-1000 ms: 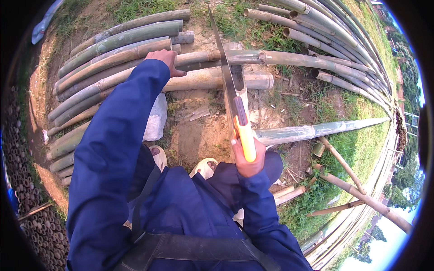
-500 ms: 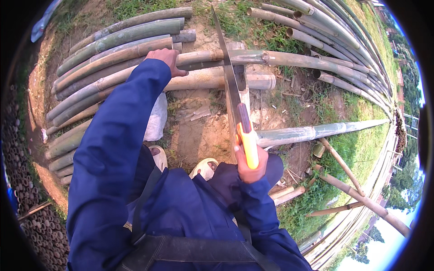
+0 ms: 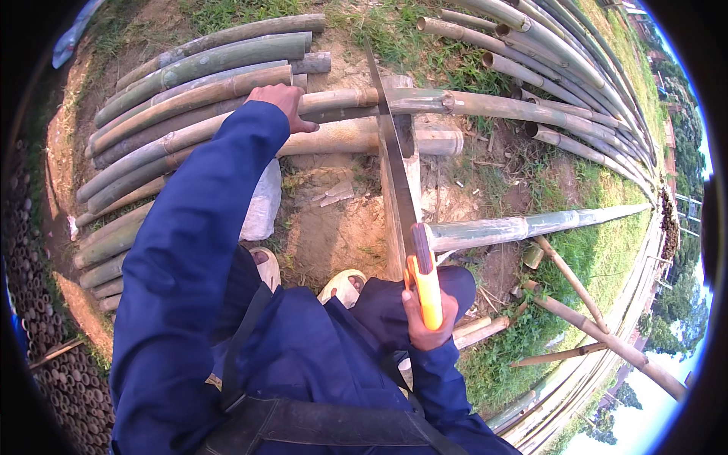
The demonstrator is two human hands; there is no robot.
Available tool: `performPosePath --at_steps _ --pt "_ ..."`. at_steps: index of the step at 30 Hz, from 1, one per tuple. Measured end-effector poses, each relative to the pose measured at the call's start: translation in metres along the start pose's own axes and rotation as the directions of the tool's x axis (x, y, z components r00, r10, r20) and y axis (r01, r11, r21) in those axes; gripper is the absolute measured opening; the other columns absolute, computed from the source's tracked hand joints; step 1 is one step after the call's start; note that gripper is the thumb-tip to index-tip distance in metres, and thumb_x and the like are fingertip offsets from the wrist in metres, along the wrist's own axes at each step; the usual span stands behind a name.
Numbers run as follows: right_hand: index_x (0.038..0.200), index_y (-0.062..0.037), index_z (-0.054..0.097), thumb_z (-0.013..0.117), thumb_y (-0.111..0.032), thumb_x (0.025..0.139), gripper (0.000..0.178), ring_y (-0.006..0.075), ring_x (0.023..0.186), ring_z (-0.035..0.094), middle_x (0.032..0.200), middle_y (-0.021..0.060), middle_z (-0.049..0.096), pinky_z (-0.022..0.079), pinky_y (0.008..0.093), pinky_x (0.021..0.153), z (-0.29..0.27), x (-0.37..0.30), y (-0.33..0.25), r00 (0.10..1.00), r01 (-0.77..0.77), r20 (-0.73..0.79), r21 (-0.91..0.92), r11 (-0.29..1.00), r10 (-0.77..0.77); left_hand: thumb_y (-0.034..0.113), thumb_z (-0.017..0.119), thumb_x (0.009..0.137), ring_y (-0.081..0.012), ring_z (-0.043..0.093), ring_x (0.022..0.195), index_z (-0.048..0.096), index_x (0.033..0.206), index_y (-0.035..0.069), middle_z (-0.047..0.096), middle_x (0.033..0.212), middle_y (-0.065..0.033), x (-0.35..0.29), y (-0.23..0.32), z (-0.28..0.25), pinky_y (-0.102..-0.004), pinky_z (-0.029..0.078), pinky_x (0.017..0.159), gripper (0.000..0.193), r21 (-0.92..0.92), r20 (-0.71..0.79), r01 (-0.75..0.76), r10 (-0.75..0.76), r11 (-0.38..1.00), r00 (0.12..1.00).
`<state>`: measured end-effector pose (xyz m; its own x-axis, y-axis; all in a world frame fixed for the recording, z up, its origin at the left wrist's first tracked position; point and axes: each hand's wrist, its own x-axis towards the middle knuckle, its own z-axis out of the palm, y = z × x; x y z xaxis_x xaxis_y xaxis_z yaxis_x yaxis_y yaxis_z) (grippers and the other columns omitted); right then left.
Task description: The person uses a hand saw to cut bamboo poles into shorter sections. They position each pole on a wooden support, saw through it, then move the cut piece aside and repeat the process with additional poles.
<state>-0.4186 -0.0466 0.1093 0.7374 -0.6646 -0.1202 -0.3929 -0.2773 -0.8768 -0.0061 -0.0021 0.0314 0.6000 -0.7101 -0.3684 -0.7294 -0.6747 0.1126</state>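
A: There's the bamboo pole [image 3: 493, 108], lying ahead of the right hand [image 3: 423, 334], long axis running left to right, and the handsaw [image 3: 405, 186] coming across it!

B: Close to square across it, too. The blade [image 3: 394, 144] points out beyond the pole, while the yellow-orange handle [image 3: 428, 288] sits back on its near side.

A: And the grips?

B: Right hand wrapped round that handle, well apart from the pole. Left hand [image 3: 282, 105] folded over the pole itself, left of where the blade crosses.

A: So the left is the nearer one!

B: Clearly, it's touching. A thicker bamboo log [image 3: 334, 136] lies just on the pole's near side, roughly parallel.

A: How deep is that blade?

B: Can't tell from above.
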Motion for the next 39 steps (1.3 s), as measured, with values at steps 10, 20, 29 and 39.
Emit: performPosePath --at_steps 10,20,29,39 --pt "0.092 0.0025 0.066 0.071 -0.004 0.088 0.009 0.0127 0.060 0.055 0.069 0.0074 0.063 0.047 0.0300 0.058 0.022 0.040 0.019 1.000 -0.007 -0.013 0.025 1.000 0.008 0.067 0.076 0.072 -0.0349 0.070 0.105 0.067 0.124 0.007 0.073 0.108 -0.0179 0.007 -0.006 -0.001 -0.0468 0.054 0.093 0.080 0.025 0.002 -0.011 0.011 1.000 1.000" --pt "0.078 0.0003 0.063 0.072 -0.003 0.087 0.014 0.0079 0.057 0.047 0.063 -0.0006 0.053 0.039 0.0281 0.053 0.046 0.138 0.002 0.990 0.135 -0.043 0.123 0.983 -0.131 0.067 0.077 0.072 -0.0343 0.069 0.107 0.069 0.120 0.008 0.072 0.113 -0.0169 -0.001 0.011 0.001 -0.0466 0.054 0.095 0.077 -0.003 0.029 0.001 0.000 1.000 1.000" --pt "0.091 0.0033 0.069 0.073 -0.007 0.085 0.012 0.0131 0.064 0.061 0.070 0.0074 0.066 0.049 0.0316 0.061 0.054 0.153 0.023 0.992 0.099 -0.084 0.110 0.989 -0.090 0.051 0.088 0.066 -0.0386 0.034 0.146 0.043 0.147 0.011 0.041 0.151 -0.0204 -0.044 0.016 0.041 -0.0471 0.027 0.120 0.101 -0.083 -0.358 0.000 -0.030 0.997 0.933" --pt "0.073 -0.0031 0.063 0.072 -0.003 0.086 0.016 0.0067 0.050 0.050 0.062 -0.0009 0.058 0.040 0.0261 0.048 0.056 0.155 0.032 0.979 0.184 -0.118 0.197 0.963 -0.163 0.032 0.079 0.074 -0.0298 0.061 0.123 0.059 0.101 0.009 0.064 0.118 -0.0178 -0.097 0.022 0.050 -0.0439 0.048 0.102 0.041 -0.006 -0.428 -0.259 0.232 0.966 0.874"
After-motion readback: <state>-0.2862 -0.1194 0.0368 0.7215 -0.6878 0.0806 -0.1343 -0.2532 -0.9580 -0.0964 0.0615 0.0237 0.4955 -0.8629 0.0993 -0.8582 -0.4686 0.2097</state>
